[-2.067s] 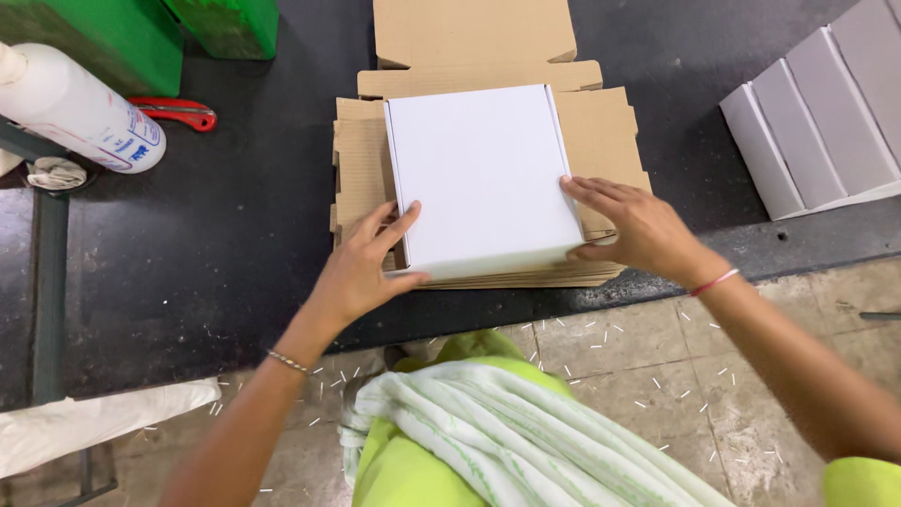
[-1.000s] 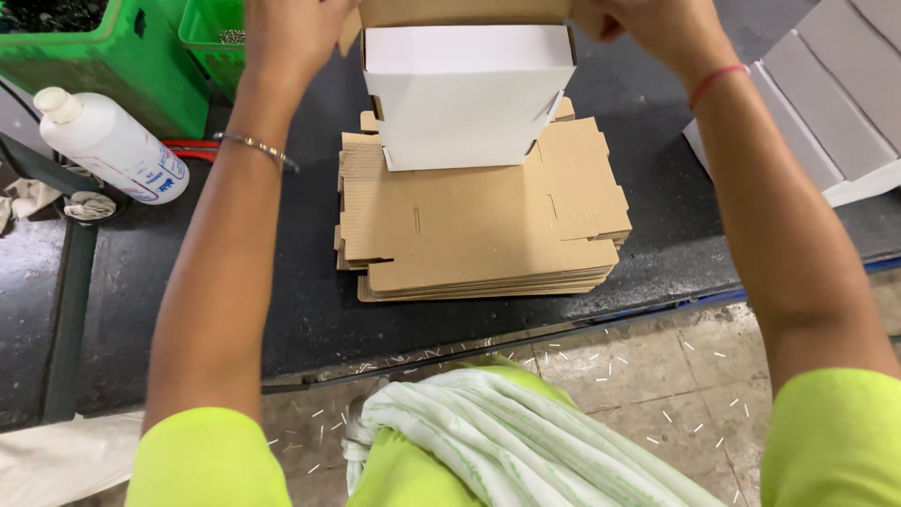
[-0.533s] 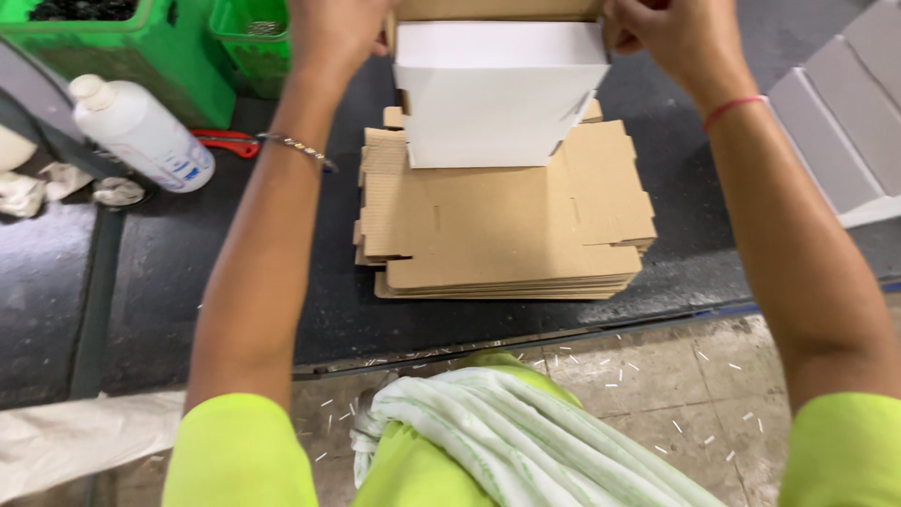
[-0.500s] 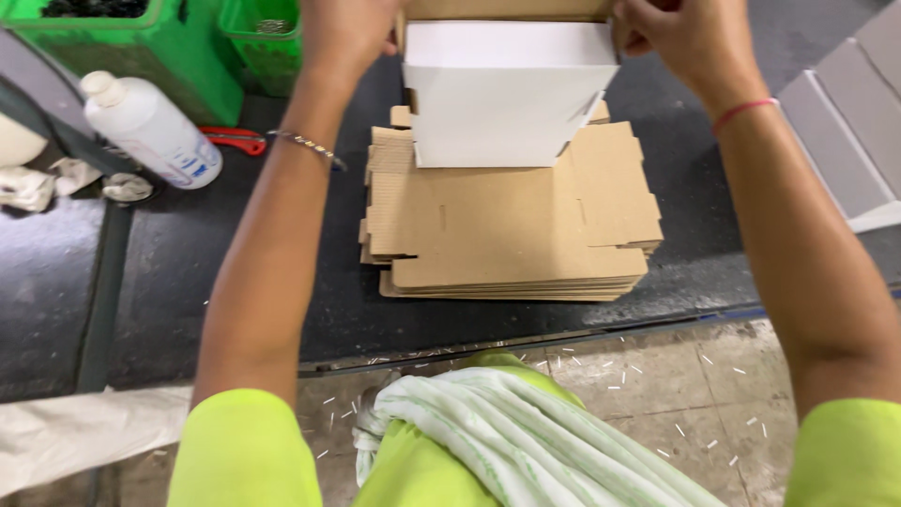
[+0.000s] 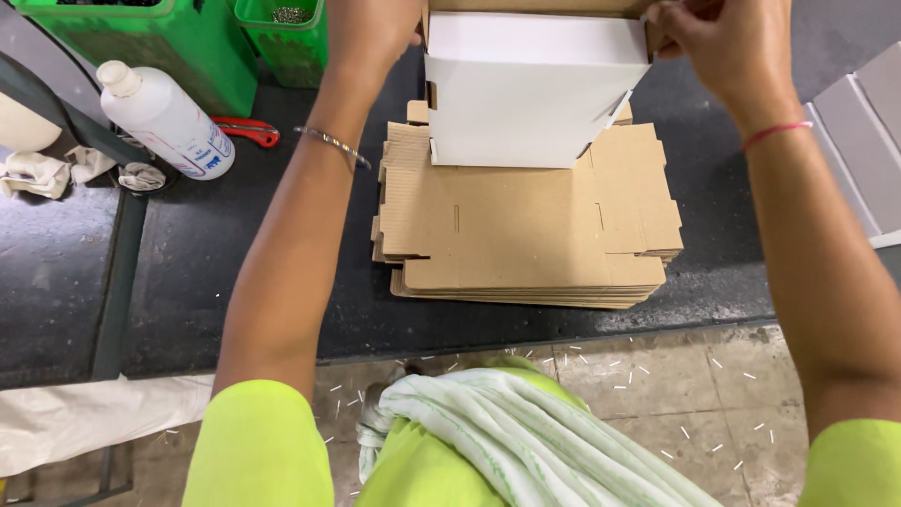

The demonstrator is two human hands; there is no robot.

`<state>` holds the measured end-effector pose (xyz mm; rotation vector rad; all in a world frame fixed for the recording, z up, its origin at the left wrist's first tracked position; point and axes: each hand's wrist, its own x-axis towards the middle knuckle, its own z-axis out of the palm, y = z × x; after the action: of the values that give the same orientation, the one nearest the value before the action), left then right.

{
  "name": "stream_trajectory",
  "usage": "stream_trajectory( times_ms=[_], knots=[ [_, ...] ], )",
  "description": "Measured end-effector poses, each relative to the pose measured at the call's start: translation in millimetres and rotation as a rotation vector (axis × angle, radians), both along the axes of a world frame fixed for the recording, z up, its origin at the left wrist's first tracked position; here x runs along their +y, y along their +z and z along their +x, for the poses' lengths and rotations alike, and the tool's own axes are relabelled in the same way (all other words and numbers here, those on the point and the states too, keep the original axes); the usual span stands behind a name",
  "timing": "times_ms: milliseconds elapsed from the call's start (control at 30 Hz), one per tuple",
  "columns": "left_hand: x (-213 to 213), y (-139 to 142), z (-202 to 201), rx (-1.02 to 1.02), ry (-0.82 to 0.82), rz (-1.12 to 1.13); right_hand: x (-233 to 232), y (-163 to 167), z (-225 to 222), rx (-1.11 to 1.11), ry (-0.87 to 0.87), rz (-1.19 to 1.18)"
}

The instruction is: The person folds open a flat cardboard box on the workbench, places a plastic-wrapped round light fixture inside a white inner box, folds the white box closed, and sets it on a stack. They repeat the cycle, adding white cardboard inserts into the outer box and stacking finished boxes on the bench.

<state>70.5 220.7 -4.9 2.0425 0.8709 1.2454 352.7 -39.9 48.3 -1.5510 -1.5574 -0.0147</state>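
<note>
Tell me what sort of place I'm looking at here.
Probably a packing or box-assembly workstation in a workshop. Both hands hold a white box up over a stack of flat cardboard blanks on a dark bench, with green bins behind.

White box (image 5: 526, 94) between both hands
</note>
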Motion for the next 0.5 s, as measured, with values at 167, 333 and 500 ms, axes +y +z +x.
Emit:
stream_trajectory(
  times_ms=[167, 333, 500],
  knots=[
    [-35.8, 15.0, -11.2, 0.070, 0.108, 0.382, -3.8, -9.8, -1.1, -0.137, -0.086, 0.079],
    [-94.8, 12.3, -42.0, 0.019, -0.004, 0.431, -19.3, -32.6, -18.1, -0.192, -0.253, 0.208],
    [-101.8, 21.9, -52.3, 0.103, 0.031, 0.783, -28.8, -52.8, -29.0, -0.286, -0.211, 0.178]
  ],
)
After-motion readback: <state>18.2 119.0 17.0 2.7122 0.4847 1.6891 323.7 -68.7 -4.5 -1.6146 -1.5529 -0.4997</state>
